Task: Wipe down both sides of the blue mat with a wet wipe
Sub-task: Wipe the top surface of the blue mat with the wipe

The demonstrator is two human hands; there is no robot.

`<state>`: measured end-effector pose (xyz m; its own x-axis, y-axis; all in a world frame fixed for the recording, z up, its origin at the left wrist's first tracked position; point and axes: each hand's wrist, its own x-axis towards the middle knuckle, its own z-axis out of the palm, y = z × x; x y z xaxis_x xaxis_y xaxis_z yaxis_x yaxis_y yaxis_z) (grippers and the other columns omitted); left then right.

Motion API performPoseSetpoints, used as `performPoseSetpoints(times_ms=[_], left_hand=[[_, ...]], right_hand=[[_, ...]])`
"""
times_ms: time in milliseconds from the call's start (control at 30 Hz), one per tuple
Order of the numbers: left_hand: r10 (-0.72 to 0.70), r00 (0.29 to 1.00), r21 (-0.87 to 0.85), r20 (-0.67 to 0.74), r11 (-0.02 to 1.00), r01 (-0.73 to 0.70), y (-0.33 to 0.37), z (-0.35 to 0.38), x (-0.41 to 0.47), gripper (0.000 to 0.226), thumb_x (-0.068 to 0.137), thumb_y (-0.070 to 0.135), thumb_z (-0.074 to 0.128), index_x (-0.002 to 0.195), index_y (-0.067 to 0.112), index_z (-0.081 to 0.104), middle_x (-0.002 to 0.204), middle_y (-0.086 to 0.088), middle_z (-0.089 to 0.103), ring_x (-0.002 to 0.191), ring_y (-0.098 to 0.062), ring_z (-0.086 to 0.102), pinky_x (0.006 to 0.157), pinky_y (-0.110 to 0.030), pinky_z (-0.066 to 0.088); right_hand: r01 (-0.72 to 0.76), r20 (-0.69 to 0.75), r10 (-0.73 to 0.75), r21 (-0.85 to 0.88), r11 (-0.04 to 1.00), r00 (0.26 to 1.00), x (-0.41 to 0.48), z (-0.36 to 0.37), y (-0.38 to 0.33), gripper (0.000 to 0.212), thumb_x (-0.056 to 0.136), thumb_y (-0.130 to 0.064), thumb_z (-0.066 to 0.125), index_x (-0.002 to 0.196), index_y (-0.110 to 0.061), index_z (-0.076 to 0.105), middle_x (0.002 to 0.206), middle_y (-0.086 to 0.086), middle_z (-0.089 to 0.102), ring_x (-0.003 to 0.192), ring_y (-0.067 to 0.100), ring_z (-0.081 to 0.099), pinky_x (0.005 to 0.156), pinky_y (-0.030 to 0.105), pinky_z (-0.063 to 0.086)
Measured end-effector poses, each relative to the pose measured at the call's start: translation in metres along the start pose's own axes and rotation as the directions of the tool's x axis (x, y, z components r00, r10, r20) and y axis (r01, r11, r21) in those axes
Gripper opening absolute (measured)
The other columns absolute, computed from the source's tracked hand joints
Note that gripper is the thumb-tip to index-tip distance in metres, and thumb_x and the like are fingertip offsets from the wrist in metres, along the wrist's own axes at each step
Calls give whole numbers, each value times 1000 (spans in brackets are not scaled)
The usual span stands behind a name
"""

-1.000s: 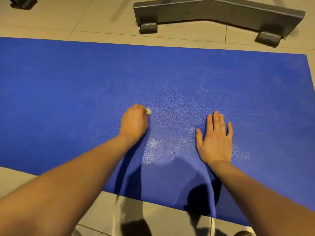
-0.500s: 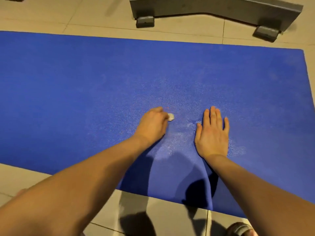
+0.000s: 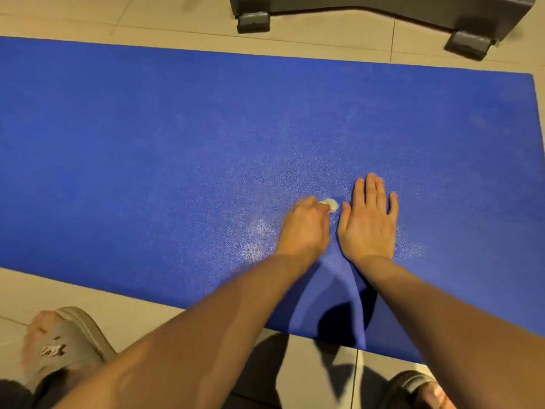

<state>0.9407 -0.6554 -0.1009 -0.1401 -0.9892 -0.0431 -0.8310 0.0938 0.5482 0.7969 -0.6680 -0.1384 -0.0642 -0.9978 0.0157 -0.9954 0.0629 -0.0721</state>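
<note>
The blue mat (image 3: 147, 143) lies flat on the tiled floor and fills most of the view. My left hand (image 3: 306, 228) grips a small balled-up white wet wipe (image 3: 331, 205) and presses it on the mat; only a bit of the wipe shows past the fingers. Just to its right, my right hand (image 3: 368, 219) lies flat on the mat with straight fingers. Damp shiny patches show on the mat around both hands.
A grey metal base with two feet (image 3: 253, 20) stands on the tiles beyond the mat's far edge. My sandalled feet (image 3: 65, 346) are on the floor at the mat's near edge, at bottom left and bottom right.
My left hand has slid the wipe to the right across the mat until it is right beside my right hand. The right hand has stayed flat in place.
</note>
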Motion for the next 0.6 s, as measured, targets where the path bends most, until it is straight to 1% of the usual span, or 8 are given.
performPoseSetpoints(times_ms=[67,133,200,300,400,467,533,600], left_hand=[[68,997,47,44,996,-70,-6,-7,4,19,98,14,54,94,7,71,86,-13,59,82,-36,58,68,-45,49],[39,998,113,41,993,-44,-30,-25,4,18,97,14,53,94,7,69,94,-11,62,89,-34,58,73,-43,49],[-117,992,140,-51,982,123,-67,-51,-4,11,94,16,55,87,11,62,96,-10,67,89,-32,59,72,-39,47],[-304,931,98,-201,940,328,-110,-83,-27,19,91,12,57,76,15,46,84,-12,63,78,-34,55,63,-37,38],[-308,920,40,-242,944,327,-98,-73,-32,24,95,10,55,76,18,43,79,-5,54,74,-28,49,65,-32,29],[-306,923,-29,-235,951,308,-70,-50,-25,24,101,17,54,77,17,50,82,-5,58,76,-23,48,67,-31,29],[-245,955,-56,-166,969,239,-39,-23,-19,24,101,21,55,80,11,59,84,-9,62,78,-27,53,68,-34,34],[-172,982,-45,-80,985,169,-15,-4,-18,17,96,18,56,81,11,58,84,-11,60,79,-32,54,67,-39,38]], right_hand=[[1,-1,-1,7,1000,1000,0,0,0,62,103,-39,19,154,-6,32,163,15,26,153,29,19,122,54,16],[3,-1,-3,9,1000,1000,0,0,1,62,104,-39,20,155,-6,32,163,14,26,153,29,19,122,54,16],[4,3,-4,10,1000,1000,0,0,2,62,104,-39,20,155,-7,31,164,14,25,153,29,18,123,54,15],[4,1,-4,-3,1000,1000,-1,1,2,62,104,-40,19,156,-7,30,164,14,25,153,29,17,123,53,14],[5,9,-5,-6,1000,1000,0,0,1,63,104,-39,19,155,-6,30,164,14,25,153,29,17,123,54,14],[4,0,-4,-4,1000,1000,0,0,1,62,104,-39,20,155,-6,31,164,15,25,153,29,18,123,54,15],[2,-8,-2,5,1000,1000,0,0,2,62,103,-39,21,155,-6,32,163,15,26,153,29,18,123,54,16],[3,-16,-3,10,1000,1000,0,1,1,62,103,-39,22,154,-6,33,163,15,27,153,29,19,122,54,16]])
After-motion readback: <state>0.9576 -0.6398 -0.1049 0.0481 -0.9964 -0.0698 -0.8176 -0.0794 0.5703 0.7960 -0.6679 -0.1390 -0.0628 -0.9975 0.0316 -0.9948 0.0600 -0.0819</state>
